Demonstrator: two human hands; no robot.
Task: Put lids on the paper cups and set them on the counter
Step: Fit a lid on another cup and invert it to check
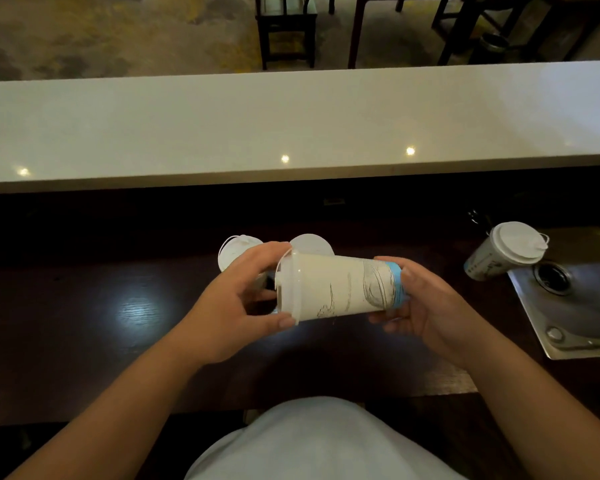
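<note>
White paper cup with a blue band and line drawing [340, 289] lies sideways in the air between my hands, over the dark wooden worktop [84, 323]. My left hand [236, 306] curls round its translucent plastic lid [286, 287], thumb at the near rim. My right hand [426, 306] grips the base end. Behind it sit two more white lids [234, 252], partly hidden. Far right, a lidded paper cup [503, 252] stands beside the steel sink [575, 306]. Beyond lies the pale counter [291, 126].

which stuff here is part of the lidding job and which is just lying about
Job: held paper cup, its lid, left hand, right hand, lidded cup, lids behind, white counter.
Lying about: sink, chair.
</note>
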